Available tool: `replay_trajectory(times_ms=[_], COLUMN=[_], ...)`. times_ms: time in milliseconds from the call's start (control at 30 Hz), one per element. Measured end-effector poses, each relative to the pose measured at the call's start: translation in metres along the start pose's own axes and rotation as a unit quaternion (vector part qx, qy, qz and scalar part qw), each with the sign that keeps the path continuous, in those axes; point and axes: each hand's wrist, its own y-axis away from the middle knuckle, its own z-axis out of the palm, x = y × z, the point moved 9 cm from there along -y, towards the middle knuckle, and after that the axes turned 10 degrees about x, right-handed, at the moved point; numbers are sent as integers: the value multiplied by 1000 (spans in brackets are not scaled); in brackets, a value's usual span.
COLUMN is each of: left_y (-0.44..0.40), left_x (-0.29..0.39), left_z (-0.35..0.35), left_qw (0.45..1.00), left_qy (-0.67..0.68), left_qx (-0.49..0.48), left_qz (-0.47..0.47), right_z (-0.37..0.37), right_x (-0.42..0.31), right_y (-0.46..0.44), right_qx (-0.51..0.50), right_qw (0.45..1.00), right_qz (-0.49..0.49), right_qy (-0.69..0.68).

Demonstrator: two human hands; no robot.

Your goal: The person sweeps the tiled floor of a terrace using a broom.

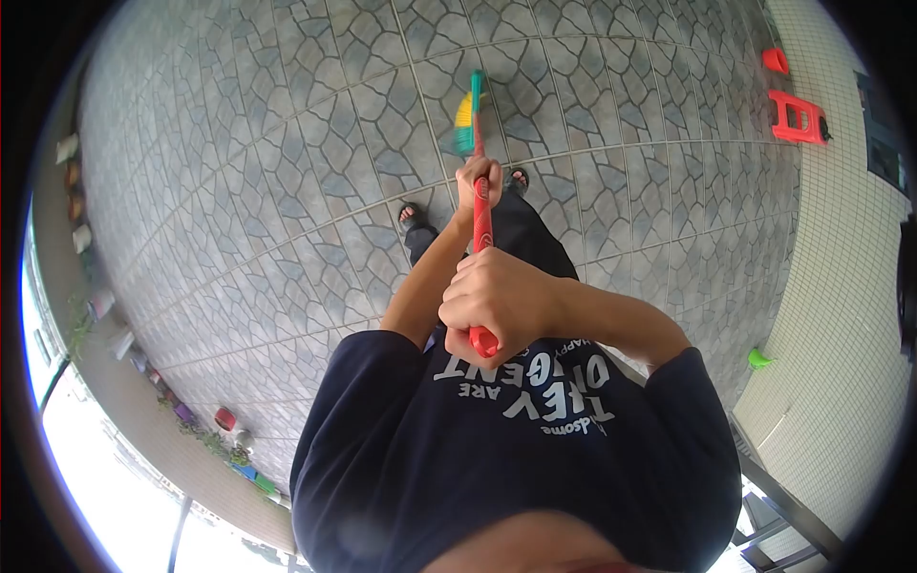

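Note:
A broom with a red handle (483, 222) runs from near my chest out towards the floor. Its head, with a green top and yellow and green bristles (464, 124), is down by the tiles just beyond my feet. My left hand (477, 183) is closed around the handle lower down, nearer the bristles. Closer to my body, my right hand (501, 301) wraps the handle near its upper end, and the red end cap pokes out below the fist. Part of the handle is hidden by both hands.
Stone-patterned tiles (287, 191) cover the floor. Along the right wall stand a red stool (799, 117), a red bucket (775, 61) and a green object (758, 359). Potted plants and containers, including a red one (225, 418), line the left edge.

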Motion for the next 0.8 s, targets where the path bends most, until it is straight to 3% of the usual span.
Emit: replay_trajectory(times_ms=[133, 267, 367, 467, 533, 600, 667, 800], left_y=[-15, -26, -44, -50, -49, -43, -29, -19], left_x=[59, 88, 52, -43, -66, -73, -76, -10], left_z=[46, 20, -16, -34, -17, 10, 57, 127], left_qw=[998, 997, 991, 982, 970, 958, 942, 950], left_qy=[-17, -61, -116, -150, -135, -109, -56, 36], left_qx=[-52, -42, -50, -118, -198, -258, -331, -307], left_qz=[-7, 30, 36, 13, 42, 60, 22, 49], right_z=[-81, -112, -110, -86, -70, -82, -101, -144], right_x=[-35, -58, -22, 59, 92, 97, 82, 34], right_y=[19, 33, 31, 42, 48, 57, 63, 62], right_qx=[50, -11, 29, 62, 71, 155, 220, 241], right_qw=[997, 992, 991, 989, 990, 986, 974, 968], right_qz=[-54, -72, -79, -31, -30, 8, 47, 65], right_qy=[-38, -98, -104, -127, -114, -64, -22, 27])
